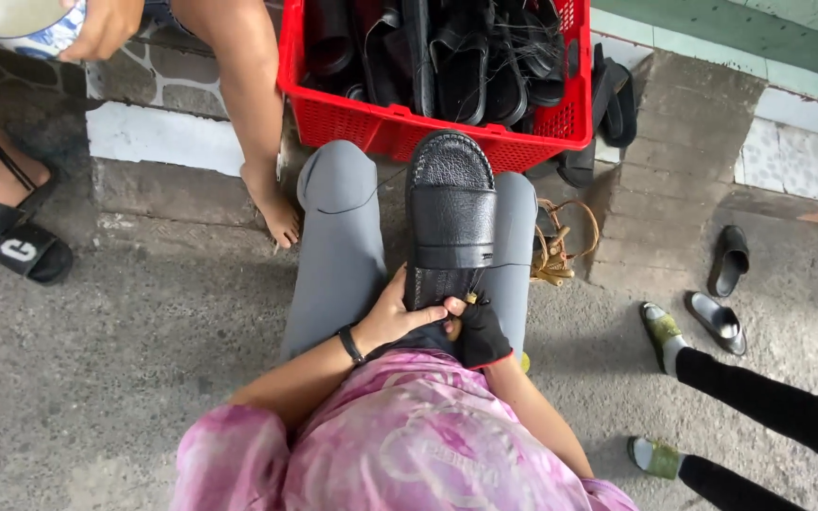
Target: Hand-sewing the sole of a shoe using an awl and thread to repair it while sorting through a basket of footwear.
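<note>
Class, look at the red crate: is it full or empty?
Full. The red crate is packed to its rim with black sandals.

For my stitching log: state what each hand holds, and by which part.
Both hands, left hand and gloved right hand, grip the black textured leather slide sandal at its near end.

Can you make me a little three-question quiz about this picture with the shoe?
1. True or false: the black sandal lies on the person's lap.
2. What colour is the crate full of sandals?
3. Which hand wears a black glove: A left hand, B right hand?

Key: 1 true. 2 red. 3 B.
</note>
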